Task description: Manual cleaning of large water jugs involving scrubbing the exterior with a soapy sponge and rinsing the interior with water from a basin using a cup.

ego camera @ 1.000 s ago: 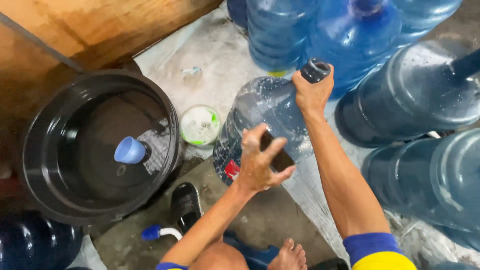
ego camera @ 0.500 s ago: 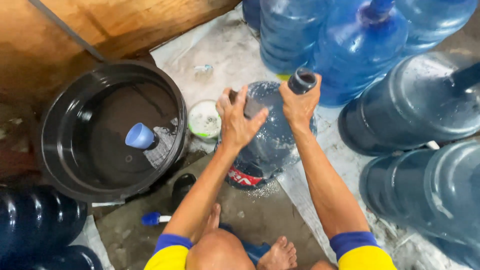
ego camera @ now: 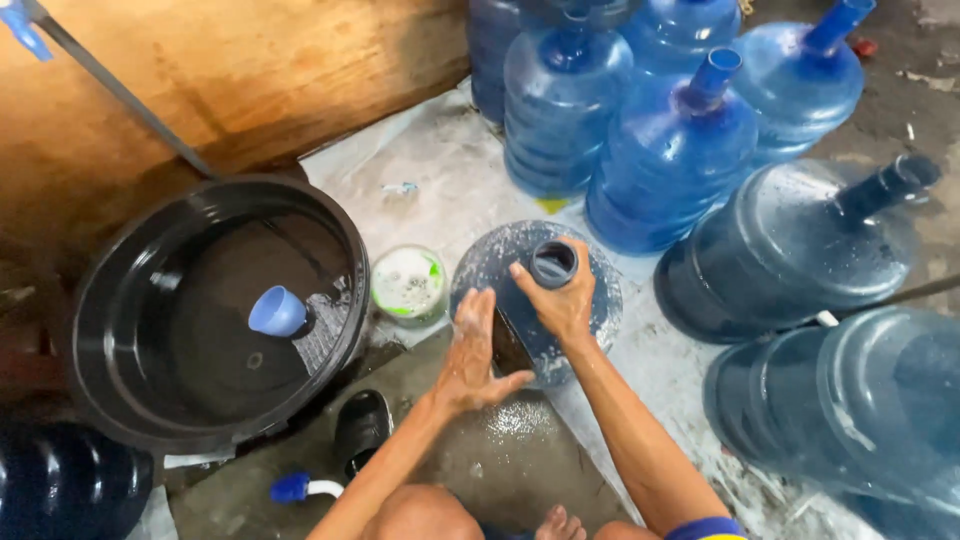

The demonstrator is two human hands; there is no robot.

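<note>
A large blue water jug point(ego camera: 500, 262) stands upright in front of me, soapy on its shoulder. My right hand point(ego camera: 556, 300) grips its open neck from the near side. My left hand point(ego camera: 476, 350) lies flat against the jug's near side, fingers spread and wet with suds. A dark scrubbing pad seems to sit between that palm and the jug, though it is mostly hidden.
A big black tub point(ego camera: 215, 310) with water and a small blue cup point(ego camera: 277, 311) is at left. A round white-and-green soap container point(ego camera: 408, 285) sits between tub and jug. Several capped blue jugs point(ego camera: 670, 165) crowd the back and right. A black shoe point(ego camera: 362, 430) lies near my knee.
The jug has gone from lying tilted to standing upright. My left hand slid from its shoulder down to its near side; my right hand stayed on the neck.
</note>
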